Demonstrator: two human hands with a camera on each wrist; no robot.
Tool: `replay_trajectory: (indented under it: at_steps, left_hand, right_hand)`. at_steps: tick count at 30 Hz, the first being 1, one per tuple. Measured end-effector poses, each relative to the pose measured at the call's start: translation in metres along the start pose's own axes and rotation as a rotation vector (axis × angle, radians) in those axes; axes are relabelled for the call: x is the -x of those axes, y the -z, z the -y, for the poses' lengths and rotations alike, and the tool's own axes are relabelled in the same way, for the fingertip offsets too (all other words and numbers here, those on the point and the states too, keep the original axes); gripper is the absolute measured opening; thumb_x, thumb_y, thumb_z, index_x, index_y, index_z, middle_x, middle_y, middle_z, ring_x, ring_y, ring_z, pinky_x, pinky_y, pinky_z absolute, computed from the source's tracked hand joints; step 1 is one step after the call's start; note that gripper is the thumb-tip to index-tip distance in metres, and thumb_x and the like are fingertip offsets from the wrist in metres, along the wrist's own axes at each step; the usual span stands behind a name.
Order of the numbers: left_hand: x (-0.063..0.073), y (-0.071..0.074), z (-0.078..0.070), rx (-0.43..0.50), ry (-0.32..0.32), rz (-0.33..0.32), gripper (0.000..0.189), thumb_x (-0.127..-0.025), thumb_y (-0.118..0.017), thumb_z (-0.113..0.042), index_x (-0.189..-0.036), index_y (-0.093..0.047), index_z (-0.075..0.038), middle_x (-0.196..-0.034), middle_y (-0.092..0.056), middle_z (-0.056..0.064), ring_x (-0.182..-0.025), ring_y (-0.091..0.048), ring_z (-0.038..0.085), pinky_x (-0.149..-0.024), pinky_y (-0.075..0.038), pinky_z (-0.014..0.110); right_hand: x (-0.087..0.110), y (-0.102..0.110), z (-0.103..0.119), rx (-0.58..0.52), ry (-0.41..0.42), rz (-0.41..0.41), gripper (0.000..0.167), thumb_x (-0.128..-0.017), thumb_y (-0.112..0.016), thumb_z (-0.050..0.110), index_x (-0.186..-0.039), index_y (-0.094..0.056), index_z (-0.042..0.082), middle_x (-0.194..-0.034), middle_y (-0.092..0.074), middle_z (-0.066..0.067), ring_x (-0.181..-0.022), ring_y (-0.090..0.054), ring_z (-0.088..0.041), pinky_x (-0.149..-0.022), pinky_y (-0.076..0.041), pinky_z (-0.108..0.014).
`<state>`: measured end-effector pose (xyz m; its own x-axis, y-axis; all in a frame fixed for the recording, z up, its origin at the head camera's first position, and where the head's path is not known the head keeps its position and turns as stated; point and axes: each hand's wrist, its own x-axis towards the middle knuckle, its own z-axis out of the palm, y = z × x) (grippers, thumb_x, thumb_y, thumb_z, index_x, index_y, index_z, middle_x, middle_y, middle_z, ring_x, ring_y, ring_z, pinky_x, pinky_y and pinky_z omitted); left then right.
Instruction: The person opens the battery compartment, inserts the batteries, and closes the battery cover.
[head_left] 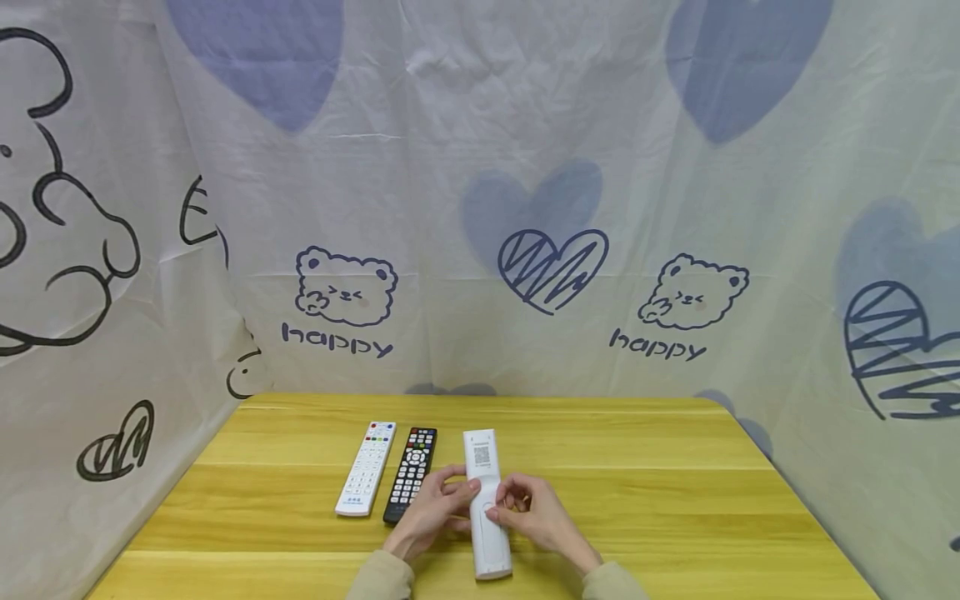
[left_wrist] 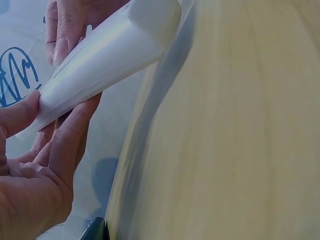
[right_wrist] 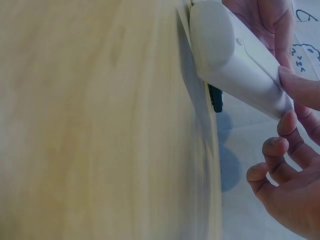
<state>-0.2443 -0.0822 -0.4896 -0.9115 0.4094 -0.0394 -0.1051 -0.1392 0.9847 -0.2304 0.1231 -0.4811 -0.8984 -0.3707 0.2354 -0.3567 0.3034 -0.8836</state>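
A white remote control [head_left: 492,546] is held back side up, showing a printed square code and the outline of a battery cover. My left hand [head_left: 435,510] grips it around its middle, thumb on one side and fingers beneath, as the left wrist view [left_wrist: 45,150] shows. On the other side, my right hand [head_left: 542,512] pinches the remote, its thumb on the back by the cover's edge and its index finger at the side. The other right fingers curl loosely away in the right wrist view. Its button side is hidden.
A black remote control [head_left: 415,462] lies just left of my left hand, partly covered by it. Further left lies another white remote control [head_left: 366,469], buttons up. The yellow wooden table [head_left: 675,483] ends at a printed cloth backdrop [head_left: 465,350].
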Motion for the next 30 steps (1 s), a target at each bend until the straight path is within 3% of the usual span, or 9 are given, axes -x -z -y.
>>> replay_trajectory:
  at_steps: [8, 17, 24, 30]
  left_hand:
    - [0.000, -0.002, 0.000, -0.018, 0.003, 0.001, 0.056, -0.101, -0.060, -0.019, -0.142, -0.038, 0.013, -0.116, -0.071, 0.022, -0.085, -0.073, 0.016, -0.076, -0.066, 0.033]
    - [0.003, -0.003, 0.000, -0.020, 0.020, 0.004, 0.058, -0.103, -0.057, -0.024, -0.141, -0.032, 0.013, -0.113, -0.071, 0.018, -0.090, -0.072, 0.016, -0.081, -0.065, 0.033]
    - [0.002, -0.004, -0.003, -0.070, 0.024, 0.000, 0.060, -0.105, -0.053, -0.029, -0.142, -0.028, 0.011, -0.122, -0.064, 0.023, -0.094, -0.067, 0.014, -0.081, -0.062, 0.029]
    - [0.003, -0.006, -0.010, -0.149, 0.001, -0.046, 0.061, -0.105, -0.053, -0.034, -0.139, -0.028, 0.009, -0.117, -0.064, 0.026, -0.090, -0.068, 0.016, -0.075, -0.061, 0.028]
  right_hand:
    - [0.000, 0.000, 0.001, 0.011, 0.003, 0.004, 0.021, -0.080, -0.080, 0.007, -0.088, -0.062, 0.000, -0.075, -0.056, -0.013, -0.062, -0.042, 0.001, -0.053, -0.033, -0.011]
    - [0.003, 0.002, -0.003, -0.024, 0.012, 0.000, 0.018, -0.088, -0.075, 0.011, -0.092, -0.063, -0.001, -0.077, -0.055, -0.001, -0.063, -0.043, 0.000, -0.055, -0.036, -0.012]
    - [0.005, 0.007, -0.003, 0.004, -0.022, -0.021, 0.016, -0.094, -0.070, 0.017, -0.097, -0.066, 0.002, -0.081, -0.059, -0.004, -0.067, -0.046, -0.001, -0.057, -0.040, -0.014]
    - [0.007, 0.015, -0.005, 0.030, -0.007, -0.040, 0.015, -0.095, -0.068, 0.017, -0.099, -0.068, 0.003, -0.084, -0.065, -0.008, -0.067, -0.048, 0.001, -0.058, -0.043, -0.015]
